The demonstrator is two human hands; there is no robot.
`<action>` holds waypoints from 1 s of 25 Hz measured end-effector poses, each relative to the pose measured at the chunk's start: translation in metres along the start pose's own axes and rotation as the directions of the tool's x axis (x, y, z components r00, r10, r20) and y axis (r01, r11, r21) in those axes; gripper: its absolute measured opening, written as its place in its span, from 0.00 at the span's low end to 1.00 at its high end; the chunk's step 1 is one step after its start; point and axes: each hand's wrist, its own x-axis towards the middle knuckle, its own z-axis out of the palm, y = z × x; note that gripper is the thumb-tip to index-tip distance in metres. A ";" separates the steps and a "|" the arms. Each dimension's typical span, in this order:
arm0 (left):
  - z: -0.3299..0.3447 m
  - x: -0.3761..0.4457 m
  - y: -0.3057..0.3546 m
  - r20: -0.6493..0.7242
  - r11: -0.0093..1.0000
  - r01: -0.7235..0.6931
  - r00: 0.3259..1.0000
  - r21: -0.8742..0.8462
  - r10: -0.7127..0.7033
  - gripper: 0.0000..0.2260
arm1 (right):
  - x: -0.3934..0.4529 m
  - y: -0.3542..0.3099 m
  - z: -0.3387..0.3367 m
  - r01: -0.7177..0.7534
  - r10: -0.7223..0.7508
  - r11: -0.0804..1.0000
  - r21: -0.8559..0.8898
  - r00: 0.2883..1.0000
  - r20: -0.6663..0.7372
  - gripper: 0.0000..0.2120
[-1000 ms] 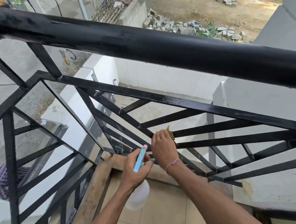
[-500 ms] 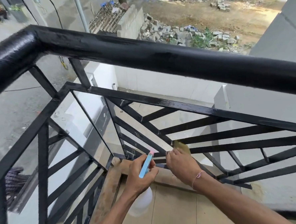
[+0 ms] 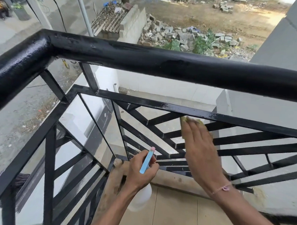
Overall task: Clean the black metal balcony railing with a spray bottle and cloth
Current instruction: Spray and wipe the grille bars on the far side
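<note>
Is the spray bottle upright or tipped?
Roughly upright: the left hand holds the white plastic spray bottle, blue trigger head above, body hanging below.

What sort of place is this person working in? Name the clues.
Likely an upper-floor house balcony: a black metal railing edges a tiled floor, with a rubble-strewn yard visible well below.

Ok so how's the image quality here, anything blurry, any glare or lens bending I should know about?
Head view: the right hand and yellow cloth are motion-blurred, while the left hand gripping the spray bottle stays fairly sharp; wet sheen glints on the flat rail above the cloth and on the top handrail; wide-angle distortion bows the handrail; daylight is bright and even.
</note>
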 end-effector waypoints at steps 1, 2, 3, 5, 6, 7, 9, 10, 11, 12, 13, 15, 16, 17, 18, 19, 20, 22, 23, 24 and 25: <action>0.001 0.001 0.002 -0.003 1.000 0.003 1.000 -0.002 -0.003 0.03 | 0.006 -0.004 0.012 -0.007 0.016 0.993 -0.114 0.996 0.085 0.27; 0.003 0.003 0.004 -0.010 1.000 -0.004 1.000 -0.003 0.004 0.03 | 0.012 -0.007 0.024 -0.023 0.063 0.981 -0.193 0.977 0.204 0.27; 0.005 0.005 0.007 -0.016 1.000 -0.005 1.000 -0.013 0.005 0.03 | 0.017 -0.012 0.034 -0.032 0.115 0.964 -0.263 0.945 0.305 0.27; 0.007 0.009 0.008 -0.019 0.999 0.014 1.000 -0.031 -0.015 0.03 | 0.024 -0.029 0.050 0.018 0.126 0.942 -0.335 0.906 0.403 0.29; 0.006 0.011 0.007 -0.020 0.999 0.020 1.000 -0.028 -0.020 0.03 | 0.026 -0.039 0.059 0.076 0.088 0.935 -0.347 0.896 0.435 0.30; 0.005 0.011 0.004 -0.017 0.999 0.020 1.000 -0.033 -0.021 0.03 | 0.027 -0.047 0.065 0.138 0.035 0.930 -0.340 0.889 0.456 0.31; 0.004 0.009 0.003 -0.013 0.999 0.017 1.000 -0.039 -0.017 0.03 | 0.027 -0.051 0.073 0.187 -0.036 0.937 -0.296 0.893 0.448 0.32; 0.003 0.009 0.004 -0.017 1.000 0.011 1.000 -0.025 -0.012 0.04 | 0.027 -0.046 0.073 0.203 -0.072 0.942 -0.266 0.900 0.431 0.31; 0.002 0.009 0.005 -0.020 1.000 0.010 1.000 -0.014 -0.010 0.04 | 0.027 -0.039 0.070 0.237 -0.115 0.940 -0.247 0.898 0.424 0.31; 0.002 0.010 0.006 -0.021 1.000 0.015 1.000 -0.013 -0.015 0.04 | 0.028 -0.029 0.065 0.281 -0.160 0.929 -0.241 0.891 0.425 0.31; 0.002 0.011 0.007 -0.013 1.000 0.023 1.000 -0.012 -0.023 0.04 | 0.028 -0.019 0.057 0.314 -0.189 0.919 -0.237 0.881 0.434 0.31; 0.006 0.010 0.011 0.025 0.999 0.034 0.999 -0.002 -0.034 0.04 | 0.028 -0.005 0.035 0.285 -0.164 0.925 -0.252 0.896 0.412 0.30; 0.008 0.011 0.014 0.048 0.999 0.045 0.998 -0.012 -0.044 0.04 | 0.026 0.002 0.023 0.237 -0.124 0.935 -0.264 0.916 0.381 0.30; 0.010 0.011 0.018 0.072 0.998 0.056 0.996 -0.029 -0.053 0.05 | 0.021 0.011 0.011 0.176 -0.077 0.948 -0.266 0.936 0.342 0.31; 0.012 0.012 0.022 0.100 0.997 0.061 0.993 -0.042 -0.057 0.05 | 0.013 0.022 0.000 0.106 -0.024 0.958 -0.268 0.956 0.291 0.32; 0.014 0.013 0.026 0.126 0.997 0.057 0.991 -0.049 -0.051 0.06 | 0.005 0.032 -0.012 0.033 0.036 0.960 -0.277 0.970 0.239 0.33; 0.015 0.014 0.029 0.142 0.998 0.045 0.989 -0.050 -0.037 0.06 | -0.003 0.040 -0.021 -0.030 0.084 0.961 -0.274 0.978 0.188 0.33; 0.014 0.017 0.030 0.153 0.998 0.027 0.988 -0.050 -0.019 0.06 | -0.012 0.042 -0.020 -0.096 0.138 0.956 -0.279 0.981 0.135 0.33; 0.014 0.018 0.030 0.154 0.998 0.028 0.988 -0.058 -0.018 0.06 | -0.013 0.037 -0.015 -0.124 0.167 0.946 -0.298 0.978 0.122 0.32; 0.011 0.018 0.030 0.150 0.998 0.027 0.989 -0.062 -0.017 0.06 | -0.009 0.028 -0.008 -0.153 0.195 0.940 -0.304 0.974 0.114 0.32; 0.009 0.018 0.032 0.142 0.998 0.022 0.990 -0.060 -0.013 0.06 | -0.003 0.017 0.001 -0.163 0.210 0.941 -0.297 0.968 0.135 0.31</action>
